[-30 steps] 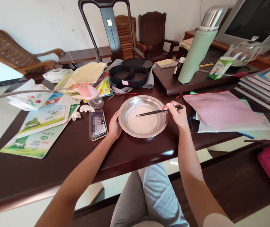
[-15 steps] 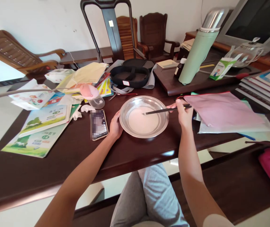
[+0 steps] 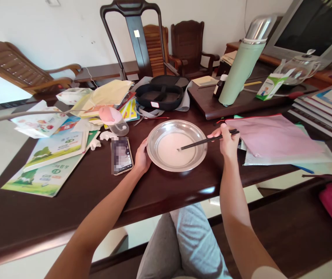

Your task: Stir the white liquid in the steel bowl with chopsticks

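A shallow steel dish (image 3: 196, 135) holding a pale white liquid sits on the dark wooden table (image 3: 160, 190) in front of me. My left hand (image 3: 142, 157) grips the dish's left rim. My right hand (image 3: 227, 141) is closed on a pair of dark chopsticks (image 3: 203, 142), held at the dish's right side. Their tips reach into the liquid near the middle of the dish.
A phone (image 3: 121, 155) lies just left of the dish, with books (image 3: 52, 155) and a pink-lidded bottle (image 3: 113, 120) beyond. A pink folder (image 3: 273, 135) lies to the right. Behind stand a black case (image 3: 160, 95), a green thermos (image 3: 238, 69), a raised tray and wooden chairs.
My right hand has drawn the chopsticks rightward and back, their tips sliding from the dish's left-centre to its centre-right. My left hand has stayed on the rim.
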